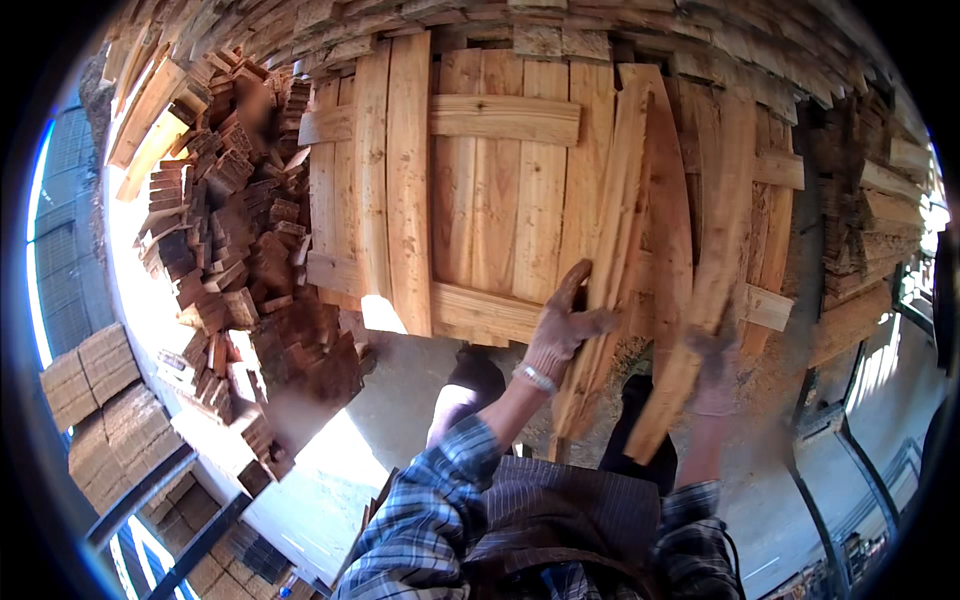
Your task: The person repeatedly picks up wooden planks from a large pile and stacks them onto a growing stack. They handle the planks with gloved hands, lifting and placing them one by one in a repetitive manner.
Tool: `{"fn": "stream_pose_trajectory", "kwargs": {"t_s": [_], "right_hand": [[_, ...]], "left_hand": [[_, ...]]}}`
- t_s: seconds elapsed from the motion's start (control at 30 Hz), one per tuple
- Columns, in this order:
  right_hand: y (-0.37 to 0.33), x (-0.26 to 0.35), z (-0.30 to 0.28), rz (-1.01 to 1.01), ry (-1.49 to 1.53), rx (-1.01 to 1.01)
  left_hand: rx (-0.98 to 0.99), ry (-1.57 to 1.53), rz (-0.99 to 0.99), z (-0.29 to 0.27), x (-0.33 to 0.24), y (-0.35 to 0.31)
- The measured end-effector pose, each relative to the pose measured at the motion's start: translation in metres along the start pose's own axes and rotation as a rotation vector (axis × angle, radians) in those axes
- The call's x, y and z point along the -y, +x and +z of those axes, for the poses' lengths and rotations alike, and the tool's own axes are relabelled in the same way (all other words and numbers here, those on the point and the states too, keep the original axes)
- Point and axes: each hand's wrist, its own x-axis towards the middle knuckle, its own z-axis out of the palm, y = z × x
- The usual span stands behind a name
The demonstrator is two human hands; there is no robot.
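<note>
My left hand [562, 335], in a knitted glove with darkened fingertips, is at the side of a long narrow wooden plank [609, 240]. Its thumb crosses the plank while the fingers lie along the left edge, so it appears to grip it. Blurred by motion, my right hand [712, 375] is closed round the lower part of another plank [722, 220], which slants toward me. Between these two, a reddish board [667, 190] leans at an angle. Beneath lies a slatted wooden panel [497, 200] with crosspieces; two loose planks [408, 190] rest across its left part.
A heap of short wood offcuts [235, 230] lies at the left. Stacked boards [560, 40] line the far side, and more timber [875, 240] is piled at the right. Metal bars [160, 500] stand at the lower left near stacked blocks [90, 375]. Concrete floor [400, 400] shows below the panel.
</note>
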Motion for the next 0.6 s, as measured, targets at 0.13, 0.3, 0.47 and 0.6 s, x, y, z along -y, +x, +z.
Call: {"fn": "stream_pose_trajectory", "kwargs": {"t_s": [0.13,0.3,0.47,0.6], "right_hand": [[-0.022,0.02,0.154,-0.229,-0.081,0.073],[0.026,0.0,0.283,-0.11,-0.923,-0.1],[0.034,-0.009,0.288,-0.235,-0.933,-0.147],[0.036,-0.018,0.255,-0.152,-0.401,0.084]], "left_hand": [[-0.067,-0.045,0.052,-0.076,-0.065,-0.053],[-0.247,0.273,0.206,-0.169,-0.06,-0.007],[-0.229,0.264,0.189,-0.191,-0.051,0.005],[0.019,-0.32,0.139,-0.218,-0.035,0.002]]}}
